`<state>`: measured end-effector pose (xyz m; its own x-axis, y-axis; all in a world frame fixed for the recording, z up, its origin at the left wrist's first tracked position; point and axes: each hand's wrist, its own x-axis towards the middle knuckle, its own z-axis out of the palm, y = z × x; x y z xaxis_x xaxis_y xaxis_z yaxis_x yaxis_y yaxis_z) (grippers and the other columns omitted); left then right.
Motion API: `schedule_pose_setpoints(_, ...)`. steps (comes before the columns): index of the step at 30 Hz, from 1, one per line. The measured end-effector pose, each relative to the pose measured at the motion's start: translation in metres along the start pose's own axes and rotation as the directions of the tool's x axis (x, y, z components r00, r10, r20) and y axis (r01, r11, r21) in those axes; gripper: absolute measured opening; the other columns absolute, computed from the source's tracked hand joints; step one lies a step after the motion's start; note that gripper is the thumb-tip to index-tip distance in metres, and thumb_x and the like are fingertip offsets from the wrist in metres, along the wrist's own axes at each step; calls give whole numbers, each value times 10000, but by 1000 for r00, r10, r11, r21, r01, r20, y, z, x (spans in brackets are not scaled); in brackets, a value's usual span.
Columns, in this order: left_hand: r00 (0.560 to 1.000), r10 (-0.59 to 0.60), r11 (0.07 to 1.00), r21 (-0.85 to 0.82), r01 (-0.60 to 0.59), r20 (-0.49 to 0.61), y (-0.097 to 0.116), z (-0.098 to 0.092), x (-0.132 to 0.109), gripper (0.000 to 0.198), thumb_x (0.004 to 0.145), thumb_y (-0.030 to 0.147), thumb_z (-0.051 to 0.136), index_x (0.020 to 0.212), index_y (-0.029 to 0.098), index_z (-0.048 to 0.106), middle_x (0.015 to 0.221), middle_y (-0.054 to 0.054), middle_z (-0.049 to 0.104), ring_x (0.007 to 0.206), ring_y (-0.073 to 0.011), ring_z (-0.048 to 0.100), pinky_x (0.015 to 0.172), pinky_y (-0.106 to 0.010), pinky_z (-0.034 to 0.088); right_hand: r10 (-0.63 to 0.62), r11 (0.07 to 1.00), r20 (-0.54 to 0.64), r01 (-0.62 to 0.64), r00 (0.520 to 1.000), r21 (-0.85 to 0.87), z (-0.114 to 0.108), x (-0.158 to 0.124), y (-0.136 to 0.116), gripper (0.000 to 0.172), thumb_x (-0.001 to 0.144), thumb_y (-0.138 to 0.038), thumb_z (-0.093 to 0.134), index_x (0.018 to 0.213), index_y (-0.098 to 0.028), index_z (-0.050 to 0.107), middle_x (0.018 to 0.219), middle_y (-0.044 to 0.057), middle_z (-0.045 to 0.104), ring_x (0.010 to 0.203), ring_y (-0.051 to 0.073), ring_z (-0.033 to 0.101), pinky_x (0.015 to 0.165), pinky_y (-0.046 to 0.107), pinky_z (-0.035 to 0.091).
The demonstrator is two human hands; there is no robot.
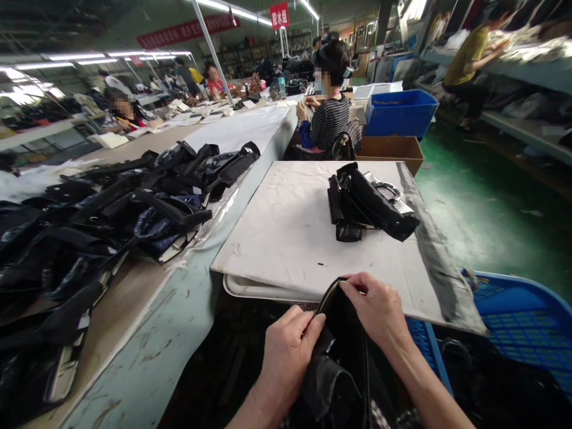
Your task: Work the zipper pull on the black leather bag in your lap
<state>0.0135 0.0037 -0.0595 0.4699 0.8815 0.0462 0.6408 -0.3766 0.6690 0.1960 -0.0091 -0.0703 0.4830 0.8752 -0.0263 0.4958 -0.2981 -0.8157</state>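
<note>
Below the board [290, 238], at its bare edge, left hand [288, 351] and right hand [379, 310] pinch the black bag [340, 372].

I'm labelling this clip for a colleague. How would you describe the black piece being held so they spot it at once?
Find the white board ahead of the person; at its near edge the left hand and right hand pinch the black piece, a zipper showing. Unlike the black stack lying on the board and the heap on the long table, it alone is held.

Bright ceiling tube lights [75, 57] glare; edges bend wide-angle, distant workers soft.
</note>
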Motion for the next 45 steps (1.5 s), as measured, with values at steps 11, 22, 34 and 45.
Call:
schedule_pose_setpoints(11,942,287,877,443,-184,-176,0,17,-16,377,960,199,456,599,172,563,569,-3,507,527,-104,477,537,-244,337,-113,963,171,66,979,260,-6,6,8,172,808,-284,552,646,-235,524,1014,30,750,878,203,689,773,310,494)
schedule_pose_setpoints(22,945,305,871,436,-227,-117,4,17,-25,364,970,198,439,637,177,584,567,2,510,488,-96,478,505,-232,353,-11,922,143,-45,990,384,-5,1,9,163,773,-271,630,630,-220,570,888,38,753,792,206,689,754,329,490)
schedule_pose_setpoints(34,980,192,955,239,-178,-40,12,8,-19,350,941,234,497,597,175,525,596,12,526,528,-90,499,519,-216,343,41,881,164,-113,986,460,-11,-4,16,190,740,-312,698,625,-206,588,860,30,742,793,196,675,743,311,491)
schedule_pose_setpoints(45,960,39,848,500,-178,277,42,-2,15,295,948,263,475,710,204,639,692,-13,676,603,-191,648,510,-311,248,53,892,118,-100,992,440,-12,-6,14,182,739,-314,699,625,-208,604,838,34,749,791,207,674,748,327,486)
